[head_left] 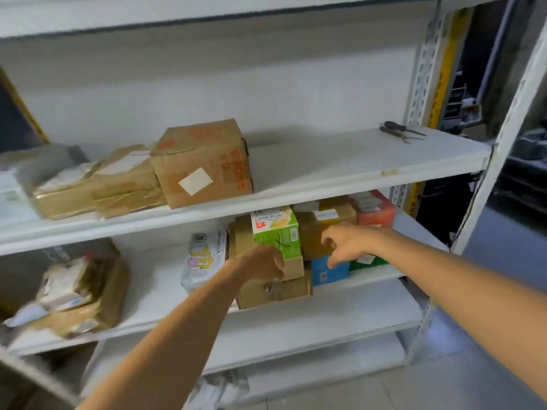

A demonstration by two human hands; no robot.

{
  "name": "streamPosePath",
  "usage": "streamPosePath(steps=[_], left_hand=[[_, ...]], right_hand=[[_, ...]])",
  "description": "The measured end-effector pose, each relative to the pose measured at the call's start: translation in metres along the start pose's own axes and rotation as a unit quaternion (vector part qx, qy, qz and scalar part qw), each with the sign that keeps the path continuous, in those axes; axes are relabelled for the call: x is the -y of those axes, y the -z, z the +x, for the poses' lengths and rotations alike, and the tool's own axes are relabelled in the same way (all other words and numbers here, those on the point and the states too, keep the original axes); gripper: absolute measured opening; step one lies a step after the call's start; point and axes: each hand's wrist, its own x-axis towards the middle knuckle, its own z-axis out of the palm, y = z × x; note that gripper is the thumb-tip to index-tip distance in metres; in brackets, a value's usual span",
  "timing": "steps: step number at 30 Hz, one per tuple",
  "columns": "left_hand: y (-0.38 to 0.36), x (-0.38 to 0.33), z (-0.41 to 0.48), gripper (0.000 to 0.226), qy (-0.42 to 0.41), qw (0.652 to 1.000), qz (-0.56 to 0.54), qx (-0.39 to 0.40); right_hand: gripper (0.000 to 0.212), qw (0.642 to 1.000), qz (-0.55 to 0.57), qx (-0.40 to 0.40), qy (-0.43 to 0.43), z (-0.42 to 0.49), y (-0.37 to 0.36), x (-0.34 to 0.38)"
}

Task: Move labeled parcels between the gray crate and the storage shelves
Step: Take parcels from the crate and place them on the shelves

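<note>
Head view: both bare forearms reached toward the cluster of labeled parcels [325, 216] on the middle board of the white metal storage shelves [340, 297].
Step in hand: by my reading, a pick from the shelf, with the hands closing in and nothing lifted yet.
Left hand [262, 263]: back of the hand to the camera, fingers curled at the front of the tan cardboard box [294, 267] just under the green-and-white printed carton [276, 232]. I could not tell whether it gripped or only touched.
Right hand [350, 242]: palm down, fingers spread and half-bent, holding nothing, in front of the brown cardboard parcel [312, 241] and above the small blue box [328, 272].
Stack: packed tight! The green carton sat on the tan box, and that sat on a larger flat brown carton [275, 294].
Gray crate: not in view.
Next move: probably calls for both hands to bracket one parcel and draw it forward without dragging its neighbours off the stack.
Upper board: a large brown cardboard cube with a white sticker [204, 164] stood well apart from the action.
</note>
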Motion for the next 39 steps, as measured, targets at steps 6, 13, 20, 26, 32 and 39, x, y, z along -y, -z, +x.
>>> streamPosePath(steps=[6, 13, 20, 26, 32, 39], left_hand=[[-0.001, 0.043, -0.015, 0.032, 0.064, 0.998, 0.002, -0.028], [0.008, 0.070, 0.009, 0.041, 0.110, 0.992, -0.005, -0.064], [0.015, 0.089, 0.053, 0.029, 0.119, 0.968, -0.159, -0.153], [0.005, 0.094, 0.072, 0.059, 0.079, 0.912, -0.375, -0.144], [0.004, 0.084, 0.074, 0.042, 0.096, 0.841, -0.516, -0.130], [-0.004, 0.063, 0.045, 0.037, 0.113, 0.812, -0.559, -0.128]], right_hand=[[0.061, 1.000, -0.005, -0.007, 0.022, 0.024, -0.009, 0.013], [0.067, 0.998, 0.032, -0.063, 0.008, 0.063, -0.014, 0.014], [0.047, 0.978, 0.128, -0.165, -0.006, 0.107, -0.016, 0.021], [0.037, 0.965, 0.169, -0.202, -0.001, 0.128, -0.024, 0.024], [0.037, 0.950, 0.231, -0.210, -0.008, 0.133, -0.024, 0.026], [0.032, 0.921, 0.333, -0.182, -0.083, 0.127, -0.028, 0.036]])
